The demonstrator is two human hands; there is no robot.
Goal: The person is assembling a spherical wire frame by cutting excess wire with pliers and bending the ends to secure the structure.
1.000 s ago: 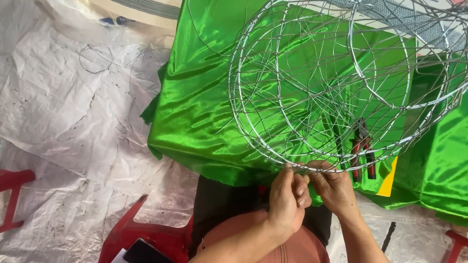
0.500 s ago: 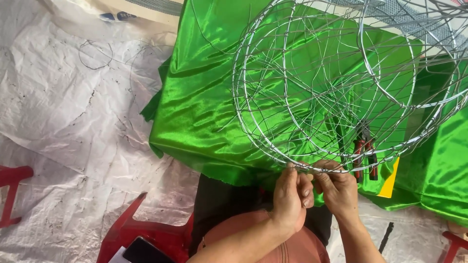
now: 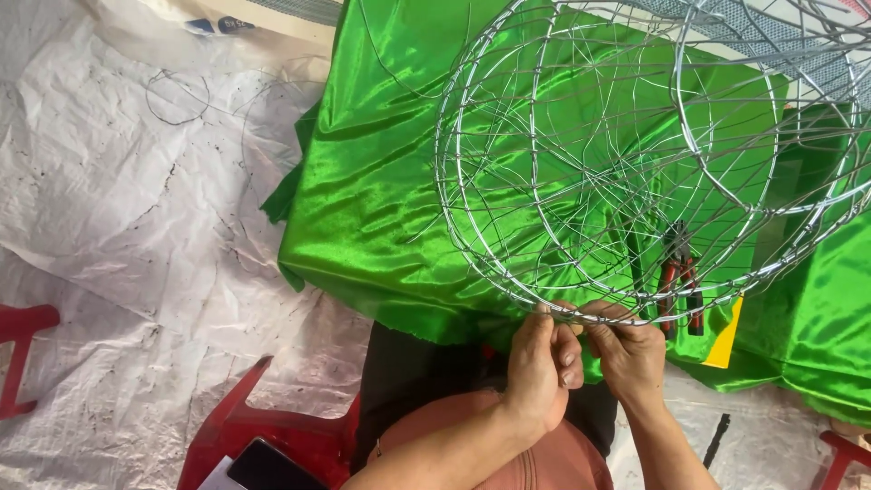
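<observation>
While both forearms reach up from the bottom edge of the head view, the left hand (image 3: 537,367) and the right hand (image 3: 631,349) meet at the lowest rim of a large round wire frame (image 3: 599,172). The left hand is curled into a loose fist, knuckles toward the camera, its fingertips pinched closed on the rim wire. The right hand sits just beside it, touching it, fingers bent and likewise pinched narrow on the same stretch of wire. The wire frame is made of several silver hoops joined by thin crossing strands, and it lies tilted over a sheet of shiny green fabric (image 3: 381,200) that covers the surface beneath. Red-handled pliers (image 3: 679,277) rest on the fabric, seen through the frame, near the right hand. White plastic sheeting (image 3: 118,227) covers the floor to the left, and a red plastic stool (image 3: 263,436) stands below, with a dark phone (image 3: 263,467) on it.
</observation>
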